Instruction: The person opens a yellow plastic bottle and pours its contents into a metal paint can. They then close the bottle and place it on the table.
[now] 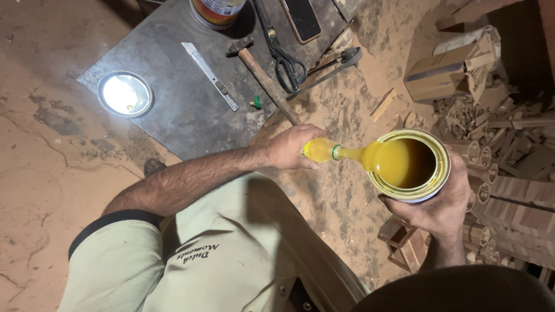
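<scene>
My right hand (pixel 442 202) grips the open can (pixel 409 166) from below, holding it upright over the sandy floor (pixel 46 190), its mouth facing up. My left hand (pixel 291 147) clasps a small yellow bottle (pixel 322 151) lying nearly level, long axis left to right, its nozzle pointing right into the can.

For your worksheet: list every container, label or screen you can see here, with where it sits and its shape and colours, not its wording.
Round metal tin, right hand cupping it: yellow-smeared rim, amber liquid.
Small yellow squeeze bottle, left hand: tilted into tin.
Labelled round can, top of grey sheet: red, yellow bands.
Dark-screened phone, top: flat rectangle.
Round shiny lid, sheet's left.
</scene>
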Motion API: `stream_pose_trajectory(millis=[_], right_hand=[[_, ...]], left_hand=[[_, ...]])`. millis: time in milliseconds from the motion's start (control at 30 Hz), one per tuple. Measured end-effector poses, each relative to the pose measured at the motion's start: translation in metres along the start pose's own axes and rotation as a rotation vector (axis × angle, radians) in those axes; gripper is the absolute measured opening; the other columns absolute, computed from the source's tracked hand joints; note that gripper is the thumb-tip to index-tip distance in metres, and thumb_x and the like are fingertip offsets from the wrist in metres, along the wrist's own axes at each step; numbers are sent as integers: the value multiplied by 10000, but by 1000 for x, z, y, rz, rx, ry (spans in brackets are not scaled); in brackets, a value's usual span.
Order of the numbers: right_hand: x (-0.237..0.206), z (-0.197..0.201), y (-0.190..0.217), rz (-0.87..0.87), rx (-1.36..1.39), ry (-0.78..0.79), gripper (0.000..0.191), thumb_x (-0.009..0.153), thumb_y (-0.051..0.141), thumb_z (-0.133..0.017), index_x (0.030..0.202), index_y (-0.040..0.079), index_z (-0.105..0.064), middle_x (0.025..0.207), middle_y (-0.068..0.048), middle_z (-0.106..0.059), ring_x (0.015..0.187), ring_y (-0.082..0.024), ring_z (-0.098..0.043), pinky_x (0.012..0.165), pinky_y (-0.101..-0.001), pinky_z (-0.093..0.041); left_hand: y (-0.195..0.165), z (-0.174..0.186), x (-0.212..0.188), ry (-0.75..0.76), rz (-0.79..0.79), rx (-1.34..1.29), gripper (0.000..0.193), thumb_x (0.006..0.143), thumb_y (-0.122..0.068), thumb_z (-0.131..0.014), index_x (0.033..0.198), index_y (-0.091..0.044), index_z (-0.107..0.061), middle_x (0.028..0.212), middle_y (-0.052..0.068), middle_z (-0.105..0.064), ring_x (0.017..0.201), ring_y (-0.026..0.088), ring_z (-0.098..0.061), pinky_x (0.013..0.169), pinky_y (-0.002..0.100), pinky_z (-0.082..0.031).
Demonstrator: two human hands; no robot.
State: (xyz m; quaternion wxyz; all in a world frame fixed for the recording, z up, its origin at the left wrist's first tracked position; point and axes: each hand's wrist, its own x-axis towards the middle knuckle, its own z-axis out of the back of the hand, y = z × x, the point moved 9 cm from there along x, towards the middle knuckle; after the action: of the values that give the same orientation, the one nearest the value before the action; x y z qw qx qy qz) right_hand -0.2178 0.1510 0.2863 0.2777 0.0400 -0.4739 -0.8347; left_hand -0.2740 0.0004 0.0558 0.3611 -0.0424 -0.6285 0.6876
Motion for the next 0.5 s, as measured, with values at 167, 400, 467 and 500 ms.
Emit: stream_pose_trajectory(millis=[167, 400, 467, 500], right_hand=[[3, 3, -1, -63, 25, -31, 978, 727, 165, -867, 1582, 189, -393, 1465, -155, -568, 1268, -250, -639, 1048, -416, -613], [7, 0, 8, -29, -83, -32, 994, 710, 189, -871, 1587, 164, -402, 1452, -141, -570, 1277, -234, -629, 1100, -406, -584], [8, -1, 8, -18, -45, -20, 1002, 727, 191, -878, 1600, 177, -387, 1444, -138, -562, 1311, -237, -617, 1129, -412, -578], [8, -1, 8, -13, -25, -14, 1006, 735, 192, -882, 1607, 184, -380, 1440, -137, -557, 1328, -238, -611, 1143, -415, -575]], left_hand=[[3, -1, 0, -6, 39, 13, 836, 703, -243, -939, 1366, 10, -497, 1294, 186, -579, 1265, 351, -567, 1089, 441, -447], [1, -1, 0, 14, 73, 10, 814, 700, -252, -938, 1352, -19, -510, 1275, 160, -594, 1259, 332, -582, 1086, 425, -463], [0, 0, 0, 18, 71, 7, 807, 698, -253, -940, 1343, -22, -513, 1270, 161, -593, 1257, 332, -580, 1082, 428, -459], [-1, 0, 0, 20, 69, 5, 803, 697, -253, -941, 1338, -24, -515, 1267, 161, -593, 1256, 333, -579, 1079, 430, -457]])
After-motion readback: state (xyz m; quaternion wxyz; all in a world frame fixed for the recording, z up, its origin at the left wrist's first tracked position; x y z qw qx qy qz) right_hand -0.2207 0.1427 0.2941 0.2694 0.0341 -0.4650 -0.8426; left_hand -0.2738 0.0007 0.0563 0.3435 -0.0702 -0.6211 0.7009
